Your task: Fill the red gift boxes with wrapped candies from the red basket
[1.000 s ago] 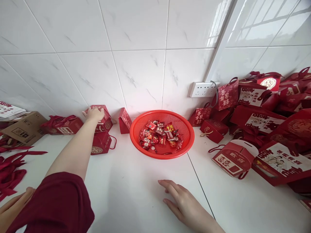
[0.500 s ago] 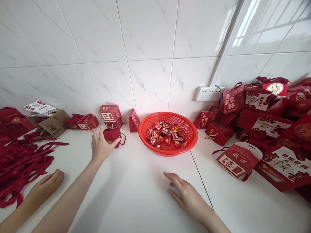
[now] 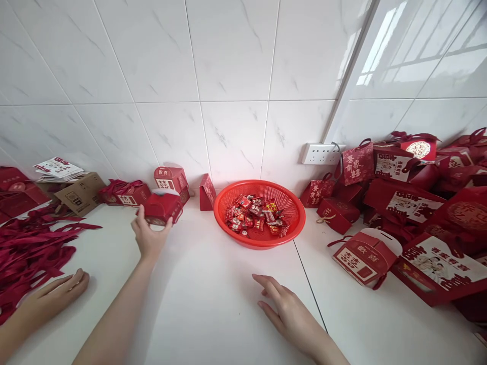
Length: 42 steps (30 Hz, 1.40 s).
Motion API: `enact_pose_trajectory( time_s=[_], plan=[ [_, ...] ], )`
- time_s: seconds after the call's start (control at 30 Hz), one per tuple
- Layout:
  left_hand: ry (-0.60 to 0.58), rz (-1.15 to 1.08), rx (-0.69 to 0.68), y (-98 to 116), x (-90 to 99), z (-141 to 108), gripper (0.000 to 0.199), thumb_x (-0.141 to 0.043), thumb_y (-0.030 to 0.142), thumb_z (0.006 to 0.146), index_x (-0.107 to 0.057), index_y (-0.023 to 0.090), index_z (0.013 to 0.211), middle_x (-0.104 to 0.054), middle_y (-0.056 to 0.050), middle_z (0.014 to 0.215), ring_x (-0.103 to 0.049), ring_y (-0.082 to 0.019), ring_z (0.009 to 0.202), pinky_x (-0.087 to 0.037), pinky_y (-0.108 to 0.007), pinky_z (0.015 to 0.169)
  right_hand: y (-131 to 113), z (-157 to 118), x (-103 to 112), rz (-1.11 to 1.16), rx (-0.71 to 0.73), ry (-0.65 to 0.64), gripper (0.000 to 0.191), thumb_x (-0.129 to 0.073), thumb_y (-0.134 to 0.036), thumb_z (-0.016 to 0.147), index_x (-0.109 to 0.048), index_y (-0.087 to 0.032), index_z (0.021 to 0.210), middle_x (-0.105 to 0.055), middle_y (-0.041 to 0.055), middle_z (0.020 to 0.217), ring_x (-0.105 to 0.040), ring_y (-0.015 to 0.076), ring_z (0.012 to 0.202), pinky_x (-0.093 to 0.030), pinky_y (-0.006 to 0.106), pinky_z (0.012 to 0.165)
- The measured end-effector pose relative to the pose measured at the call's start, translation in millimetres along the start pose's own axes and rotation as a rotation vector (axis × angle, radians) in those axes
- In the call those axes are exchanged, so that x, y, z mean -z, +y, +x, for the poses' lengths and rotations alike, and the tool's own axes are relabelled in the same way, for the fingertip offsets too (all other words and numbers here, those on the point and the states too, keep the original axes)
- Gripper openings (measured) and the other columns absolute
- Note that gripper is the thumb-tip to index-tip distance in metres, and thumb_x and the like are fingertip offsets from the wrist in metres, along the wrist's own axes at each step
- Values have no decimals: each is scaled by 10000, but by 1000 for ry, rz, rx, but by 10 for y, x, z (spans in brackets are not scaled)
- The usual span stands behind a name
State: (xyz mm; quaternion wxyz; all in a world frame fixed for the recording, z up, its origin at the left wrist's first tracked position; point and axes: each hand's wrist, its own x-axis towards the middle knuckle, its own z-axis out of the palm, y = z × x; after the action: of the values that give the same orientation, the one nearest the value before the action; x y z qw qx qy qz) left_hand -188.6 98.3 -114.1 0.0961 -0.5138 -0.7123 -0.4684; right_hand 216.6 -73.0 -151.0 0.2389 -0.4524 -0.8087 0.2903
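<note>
My left hand (image 3: 149, 239) grips a small red candy box (image 3: 163, 207) by its lower sides, thumb and fingers around it. The box is tilted, and a thin dark red cord loop shows at its right. Just behind it stands a red box with a pale double-happiness label (image 3: 171, 181). My right hand (image 3: 286, 310) is over the white tabletop with its fingers stretched out and nothing in them. Nearest to it is a red plastic basket (image 3: 262, 242), which holds several wrapped candies (image 3: 258, 214).
Another person's hand (image 3: 64, 293) rests at the left beside dark red ribbons (image 3: 34, 248). A cardboard box (image 3: 81, 194) with cards on top stands behind them. Many red gift boxes (image 3: 414, 205) are piled at the right. A white power strip (image 3: 321, 153) is on the tiled wall.
My left hand has closed on the small red box and lifted it slightly, drawing it left. My right hand stays nearly still. The view has shifted slightly.
</note>
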Motion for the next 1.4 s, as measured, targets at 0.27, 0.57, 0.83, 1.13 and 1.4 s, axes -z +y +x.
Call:
enact_pose_trajectory(
  time_s=[0.27, 0.57, 0.83, 1.13, 1.4],
  plan=[
    [259, -151, -238, 680, -13, 1523, 962, -722, 369, 853, -118, 127, 1562, -313, -176, 1437, -360, -255, 1390, -298, -432, 1200, -5, 18, -29, -36, 13, -25, 530, -446, -177, 995, -327, -340, 1485, -541, 52, 1429, -644, 221, 1146, -546, 395, 964],
    [-155, -27, 53, 644, -449, 2067, 1057, -754, 592, 770, -211, 75, 1516, -310, -213, 1403, -473, -309, 1224, -358, -578, 1090, 20, 42, -23, -58, -10, -3, 524, -454, -166, 988, -346, -317, 1478, -549, 77, 1436, -633, 245, 1200, -543, 431, 1001],
    [-205, 37, 87, 558, -614, 1984, 1118, -687, 675, 789, -156, 28, 1531, -286, -253, 1436, -456, -359, 1272, -328, -547, 1116, 31, 50, -37, -55, -10, -30, 529, -464, -167, 978, -360, -316, 1475, -544, 78, 1448, -637, 258, 1195, -534, 454, 1016],
    [-277, 110, 149, 714, -405, 2060, 1382, -797, 675, 653, -11, -47, 1532, -312, -345, 1497, -385, -444, 1347, -311, -675, 1083, -14, 65, 15, -48, 20, -25, 522, -474, -163, 969, -376, -284, 1467, -541, 78, 1443, -643, 249, 1155, -538, 417, 973],
    [-209, 135, -197, 461, -509, 396, 904, -556, 538, 910, -115, 131, 1586, -53, -216, 1651, -167, -395, 1502, -206, -573, 1197, 24, 55, 98, -45, 43, 12, 514, -500, -202, 970, -385, -258, 1468, -549, 97, 1415, -617, 241, 1186, -517, 408, 978]
  ],
)
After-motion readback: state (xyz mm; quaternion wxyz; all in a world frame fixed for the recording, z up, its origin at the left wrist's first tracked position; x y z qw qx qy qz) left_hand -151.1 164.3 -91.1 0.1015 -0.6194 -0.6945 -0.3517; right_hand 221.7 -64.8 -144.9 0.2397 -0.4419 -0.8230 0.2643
